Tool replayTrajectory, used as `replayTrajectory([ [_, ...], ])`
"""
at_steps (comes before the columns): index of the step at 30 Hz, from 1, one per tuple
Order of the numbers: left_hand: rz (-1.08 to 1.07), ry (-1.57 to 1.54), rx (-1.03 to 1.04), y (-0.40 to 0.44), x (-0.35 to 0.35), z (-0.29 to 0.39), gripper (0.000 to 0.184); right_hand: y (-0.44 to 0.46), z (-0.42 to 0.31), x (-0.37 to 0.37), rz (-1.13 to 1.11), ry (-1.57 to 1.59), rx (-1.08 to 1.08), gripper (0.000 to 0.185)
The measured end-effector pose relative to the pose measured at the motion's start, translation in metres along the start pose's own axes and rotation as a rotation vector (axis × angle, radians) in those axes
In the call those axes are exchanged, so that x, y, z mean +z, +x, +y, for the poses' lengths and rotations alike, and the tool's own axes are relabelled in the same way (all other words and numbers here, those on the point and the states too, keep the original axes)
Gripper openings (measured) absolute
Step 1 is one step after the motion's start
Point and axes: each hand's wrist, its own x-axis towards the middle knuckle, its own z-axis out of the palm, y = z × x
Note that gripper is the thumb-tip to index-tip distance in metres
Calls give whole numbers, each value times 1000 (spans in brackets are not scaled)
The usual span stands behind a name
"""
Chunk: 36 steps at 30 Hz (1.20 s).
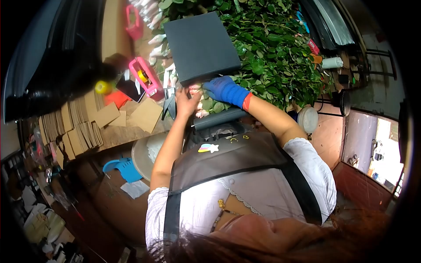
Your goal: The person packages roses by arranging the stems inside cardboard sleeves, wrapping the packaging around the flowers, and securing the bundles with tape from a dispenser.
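Pale pink and green rose heads lie between a dark grey ribbed board and a dark ribbed roll near my body. My bare left hand has its fingers curled round the roses at their left side, just below the board's lower edge. On the other side, my right hand, in a blue knitted glove with a red cuff, rests with bent fingers on the roses; its fingertips are partly hidden. Leafy green stems spread to the right of the board.
Two pink tape dispensers stand left of the board, near wrapped pale flower heads. Brown cardboard pieces, an orange-red card and a yellow tape roll lie farther left. Below the table are a white bucket and a blue plastic object.
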Motion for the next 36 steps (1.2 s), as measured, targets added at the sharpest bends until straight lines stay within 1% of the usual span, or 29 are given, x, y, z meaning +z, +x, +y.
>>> replayTrajectory([
  [1,48,57,56,-2,1,4,59,-3,-8,-11,-30,-17,16,34],
  [2,49,65,62,-4,1,7,56,-9,-12,-24,-70,10,57,35],
  [3,47,73,65,-6,1,11,53,-13,-17,-30,13,84,109,35],
  [4,73,27,33,-6,3,10,46,-14,-22,-33,91,154,160,34],
  [5,82,9,41,-7,5,11,45,-16,-24,-34,167,221,210,34],
  [6,87,-8,48,-8,5,12,43,-13,-21,-24,243,198,158,40],
  [9,71,-48,33,-11,1,20,37,4,-22,-9,138,129,222,39],
  [10,64,-59,22,-11,1,20,37,7,-24,-6,161,123,243,37],
  [12,11,-118,-14,-10,1,15,36,14,-26,-1,128,78,240,28],
  [13,28,-88,-1,-10,2,12,35,18,-26,0,111,54,241,23],
  [16,59,-21,25,-11,3,10,36,22,-29,2,84,-15,231,21],
  [19,-10,-15,-20,-6,-2,7,43,19,-26,-2,43,27,210,26],
  [21,-59,-77,-73,-4,-2,2,46,-7,-23,-14,203,327,134,30],
  [22,14,17,15,-7,-1,5,48,-24,-20,-28,276,477,87,32],
  [23,36,43,29,-7,0,7,48,-37,-14,-48,297,536,48,38],
  [24,33,36,11,-8,1,6,48,-48,-4,-53,512,605,28,38],
  [25,27,33,-4,-8,2,5,47,-55,2,-73,619,776,110,38],
  [26,48,46,3,-8,2,5,46,-51,25,-73,798,671,191,38],
  [27,63,62,13,-8,3,5,45,-45,40,-83,906,424,290,39],
  [29,87,83,63,-7,9,-1,42,-20,84,-67,668,170,500,36],
  [30,100,93,102,-5,15,-15,41,-25,91,-70,651,440,370,35],
  [31,114,107,143,-3,10,-7,40,-31,94,-76,622,708,231,35],
  [32,81,-90,112,-5,6,2,40,-38,99,-82,576,969,84,35],
  [33,80,-4,187,-1,10,-12,44,-56,93,-90,731,986,-69,34],
  [35,22,-16,113,-1,9,-12,42,-97,113,-91,421,1214,-37,33],
  [36,-23,14,66,2,14,-28,46,-104,112,-86,427,885,-191,32],
])
